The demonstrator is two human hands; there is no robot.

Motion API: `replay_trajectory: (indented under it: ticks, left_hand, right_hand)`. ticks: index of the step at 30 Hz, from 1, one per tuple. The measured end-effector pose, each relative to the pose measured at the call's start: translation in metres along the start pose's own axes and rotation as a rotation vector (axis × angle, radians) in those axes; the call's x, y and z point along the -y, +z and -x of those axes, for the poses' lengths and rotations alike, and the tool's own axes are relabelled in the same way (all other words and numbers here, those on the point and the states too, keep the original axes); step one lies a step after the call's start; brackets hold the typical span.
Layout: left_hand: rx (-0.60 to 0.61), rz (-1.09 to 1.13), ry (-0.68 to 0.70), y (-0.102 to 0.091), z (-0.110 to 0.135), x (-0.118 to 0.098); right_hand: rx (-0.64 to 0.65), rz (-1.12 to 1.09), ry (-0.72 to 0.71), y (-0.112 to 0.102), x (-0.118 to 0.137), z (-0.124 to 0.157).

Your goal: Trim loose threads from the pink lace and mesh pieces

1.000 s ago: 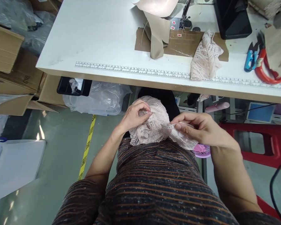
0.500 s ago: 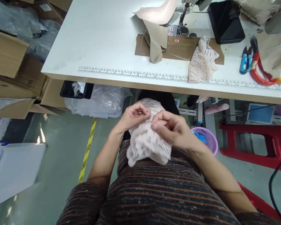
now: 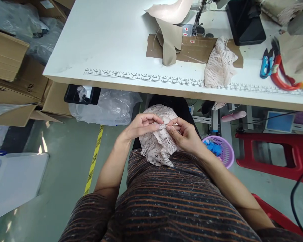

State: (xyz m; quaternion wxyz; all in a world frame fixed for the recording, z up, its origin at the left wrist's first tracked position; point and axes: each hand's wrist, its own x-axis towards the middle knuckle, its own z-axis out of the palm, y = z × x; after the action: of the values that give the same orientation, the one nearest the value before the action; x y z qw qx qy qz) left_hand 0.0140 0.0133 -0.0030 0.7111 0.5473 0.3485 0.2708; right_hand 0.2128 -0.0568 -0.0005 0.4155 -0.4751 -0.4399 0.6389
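Observation:
A pale pink piece of lace fabric [image 3: 158, 148] hangs bunched over my lap, below the table edge. My left hand [image 3: 143, 126] pinches it between thumb and fingers from the left. From the right, my right hand [image 3: 183, 132] grips the same lace, its fingertips almost meeting those of the left. Whatever small detail lies between the fingertips is too small to make out. Another lace piece [image 3: 220, 64] lies crumpled on the table [image 3: 103, 43], partly over a brown cardboard strip [image 3: 194, 50].
A sewing machine foot [image 3: 198, 23] stands at the back, beside beige fabric [image 3: 170, 40]. Blue thread snips [image 3: 266, 64] and red-handled scissors [image 3: 280, 79] lie on the right. Below are a purple basket [image 3: 228, 151], a red stool [image 3: 247, 149] and cardboard boxes [image 3: 7, 55].
My right hand has moved in to the left and taken hold of the lace beside my left fingertips. The lower part of the lace has swung up and bunched together.

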Motion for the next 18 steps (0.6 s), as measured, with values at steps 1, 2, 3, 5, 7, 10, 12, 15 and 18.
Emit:
replay_trajectory:
  ticks: [1,2,3,5,7,10,12,15,18]
  left_hand:
    - [0.014,-0.018,-0.009,0.001,0.000,-0.002]
    - [0.033,-0.038,-0.017,0.002,0.000,-0.003]
    - [0.054,-0.058,-0.019,0.002,0.000,-0.003]
    - [0.098,-0.087,-0.008,0.004,-0.002,-0.003]
    - [0.110,-0.093,0.026,0.005,-0.002,-0.002]
    - [0.050,-0.088,0.106,0.006,-0.001,-0.001]
    - [0.013,-0.080,0.147,0.007,0.001,0.000]
    - [-0.002,-0.046,0.180,0.006,0.003,0.000]
    - [-0.002,-0.015,0.185,0.004,0.004,0.000]
  right_hand:
    - [0.005,0.007,-0.007,0.000,0.000,0.001]
    - [0.013,0.014,-0.015,-0.001,0.001,0.002]
    - [0.023,0.022,-0.022,-0.001,0.001,0.003]
    - [0.042,0.042,-0.037,-0.001,0.002,0.006]
    - [0.048,0.075,-0.056,-0.002,0.001,0.008]
    - [0.017,0.218,-0.104,-0.003,0.000,0.011]
    - [-0.049,0.382,-0.188,-0.005,0.000,0.011]
    - [-0.123,0.530,-0.350,-0.007,0.002,0.008]
    - [-0.057,0.440,-0.361,-0.008,0.002,0.004]
